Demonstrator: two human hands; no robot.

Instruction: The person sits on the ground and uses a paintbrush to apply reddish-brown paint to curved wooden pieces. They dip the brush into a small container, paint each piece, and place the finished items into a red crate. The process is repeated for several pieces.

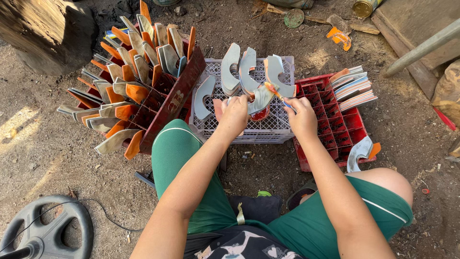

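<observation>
Bare, littered dirt floor [57, 144] surrounds a seated person in green shorts. Left hand [233, 115] is closed around a curved grey metal blade [261, 98] held over a white plastic lattice crate [268, 128]; right hand [302, 117] pinches a thin orange-tipped brush [277, 92] against it. Steadying the blade low on the crate and stroking lightly along its edge would likely keep the coat even. Beneath the blade sits a small red pot [259, 115]. Left of the hands, a dark red divided crate [175, 98] bristles with orange-and-grey blades; right, a bright red divided crate [335, 129] holds a stacked few. Farther off lies a torn orange wrapper [339, 37] and a round tin [362, 7].
</observation>
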